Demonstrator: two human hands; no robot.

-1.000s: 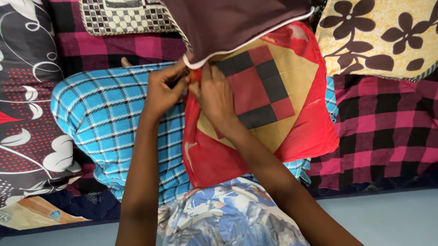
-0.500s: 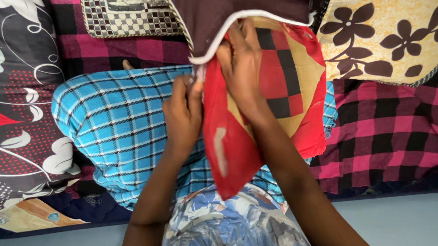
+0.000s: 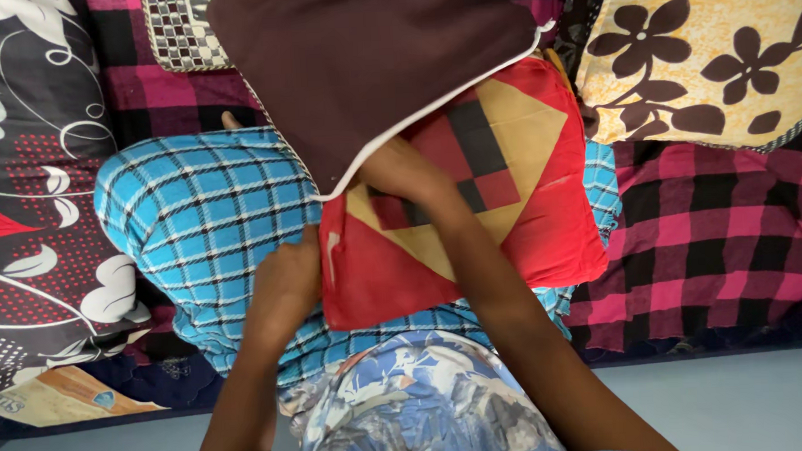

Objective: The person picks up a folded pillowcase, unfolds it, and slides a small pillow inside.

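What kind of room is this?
Probably a bedroom or sitting corner at home: a pink-and-black checked spread, a yellow flowered pillow and a red patchwork cushion that the hands are handling.

A red cushion with a tan diamond and a dark-and-red checked patch lies tilted on the person's lap, over blue checked cloth. Its upper left part is hidden inside a dark brown cushion cover edged with white piping, which lies slanted over it, open mouth toward the cushion's middle.
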